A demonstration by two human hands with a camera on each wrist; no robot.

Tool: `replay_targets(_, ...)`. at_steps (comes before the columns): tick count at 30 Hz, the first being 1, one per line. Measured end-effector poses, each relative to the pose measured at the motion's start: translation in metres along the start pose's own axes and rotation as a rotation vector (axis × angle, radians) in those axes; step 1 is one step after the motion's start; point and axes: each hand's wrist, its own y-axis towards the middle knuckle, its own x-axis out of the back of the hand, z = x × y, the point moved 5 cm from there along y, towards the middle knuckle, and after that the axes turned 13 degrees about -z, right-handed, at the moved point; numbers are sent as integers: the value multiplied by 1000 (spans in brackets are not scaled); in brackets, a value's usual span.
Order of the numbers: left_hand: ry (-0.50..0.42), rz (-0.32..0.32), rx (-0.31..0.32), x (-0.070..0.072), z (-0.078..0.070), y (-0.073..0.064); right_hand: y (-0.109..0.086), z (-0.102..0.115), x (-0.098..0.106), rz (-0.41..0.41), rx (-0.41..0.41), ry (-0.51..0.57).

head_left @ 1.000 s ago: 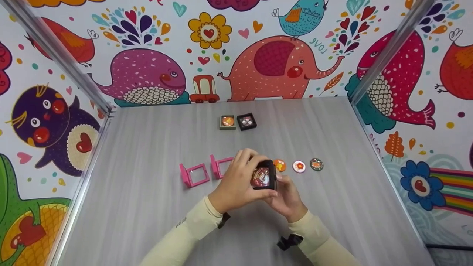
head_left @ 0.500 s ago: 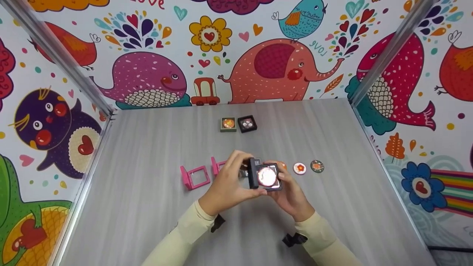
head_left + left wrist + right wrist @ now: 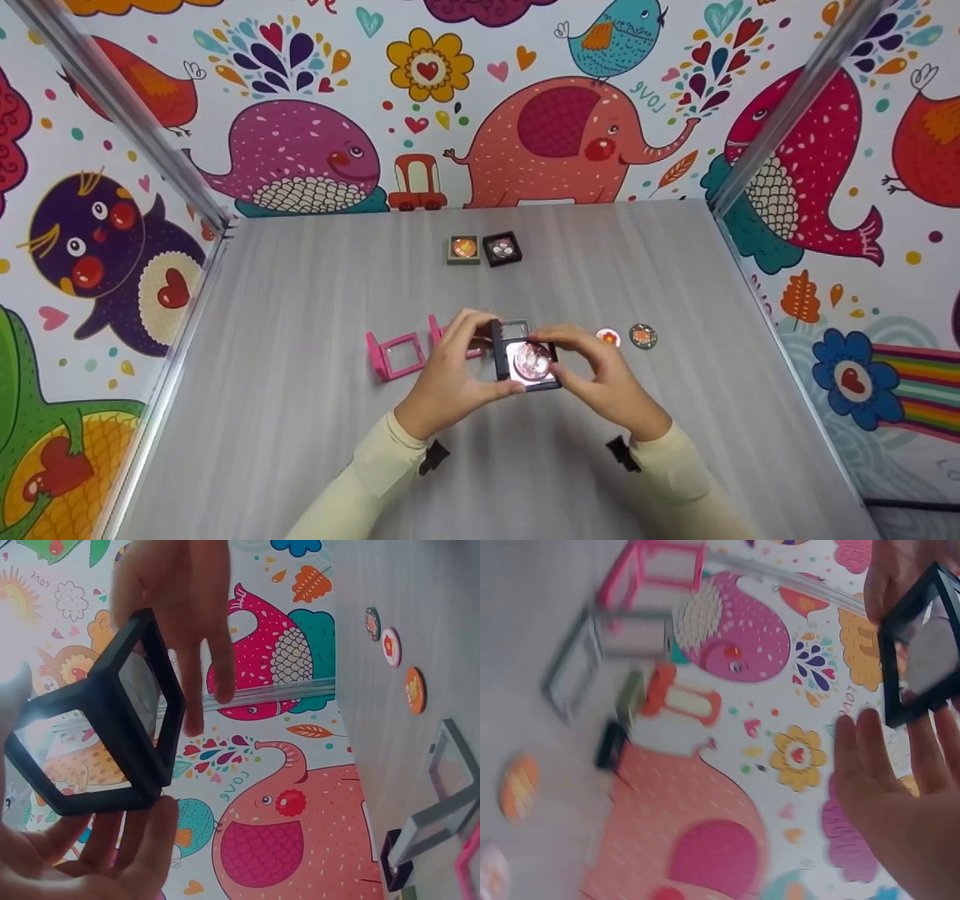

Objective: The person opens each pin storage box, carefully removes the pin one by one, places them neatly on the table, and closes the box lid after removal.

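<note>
A black hinged display frame (image 3: 499, 354) stands spread apart above the table. My left hand (image 3: 450, 379) grips its left part, thumb along the lower edge and fingers behind. A round badge (image 3: 532, 361) lies against the clear film in its right half; glare washes out part of the design. My right hand (image 3: 611, 375) pinches at this badge, thumb by its right side and forefinger near the top edge. In the left wrist view, the black frame's two halves (image 3: 127, 727) stand at an angle, hiding the right thumb and forefinger; other right fingers extend past it.
Two pink frames (image 3: 403, 355) and a grey frame (image 3: 442, 802) stand unfolded on the table. An orange badge (image 3: 415, 690), a white flower badge (image 3: 608, 337) and a green badge (image 3: 643, 336) lie rightward. Green (image 3: 463, 250) and black (image 3: 502, 248) framed badges sit farther back.
The frame has turned from edge-on to facing up with its halves spread. My right hand has shifted from the frame's right side to the badge and upper edge.
</note>
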Motion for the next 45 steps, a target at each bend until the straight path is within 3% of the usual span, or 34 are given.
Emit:
replay_targets(3, 17, 4, -19, 1, 2, -1, 5, 10, -4, 85, 138, -159)
replay_targets(6, 23, 11, -36, 1, 5, -4, 8, 15, -9, 141, 217, -242)
replay_targets(9, 17, 25, -47, 0, 8, -7, 9, 16, -14, 175, 240, -296)
replay_targets(14, -11, 58, -33, -2, 15, -17, 7, 15, -16, 180, 208, -316)
replay_targets(18, -62, 72, 69, 3, 30, -31, 7, 14, -12, 138, 171, -277)
replay_targets(23, -82, 52, 254, 23, 64, -61, 9, 13, -1, 61, 174, -251)
replay_targets(29, -10, -59, 492, 55, 109, -103, 9, 11, 12, 27, 146, -297)
replay_targets(31, -3, -104, 540, 66, 119, -113, 8, 10, 18, 18, 141, -307)
replay_targets(38, -3, -213, 592, 93, 145, -135, 6, 2, 36, -31, 133, -379)
replay_targets(45, -12, -228, 600, 102, 156, -142, 3, -12, 51, -59, 30, -435)
